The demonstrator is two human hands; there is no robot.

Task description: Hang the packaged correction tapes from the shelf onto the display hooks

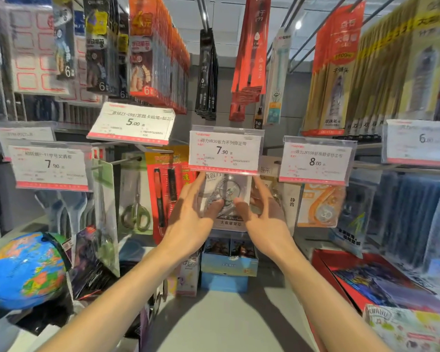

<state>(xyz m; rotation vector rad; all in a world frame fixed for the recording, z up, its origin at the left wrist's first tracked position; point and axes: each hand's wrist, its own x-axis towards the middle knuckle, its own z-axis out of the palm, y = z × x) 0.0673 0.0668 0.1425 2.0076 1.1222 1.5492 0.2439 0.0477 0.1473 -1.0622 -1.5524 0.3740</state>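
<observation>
Under the 7.90 price tag [225,150], the correction tape pack [226,199] is held by left hand [192,214] and right hand [263,212], thumbs on its front, fingers behind. Hook and hang hole hidden by the tag; risk: missing the hook blind, pack dropping to the shelf [229,313].

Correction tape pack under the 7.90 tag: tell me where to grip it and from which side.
Grip the correction tape pack by its flat left and right card edges, coming in from the front, as the left hand and right hand do now. The bulging clear blister in the middle gives poor purchase, and the 7.90 price tag blocks its top.
</observation>
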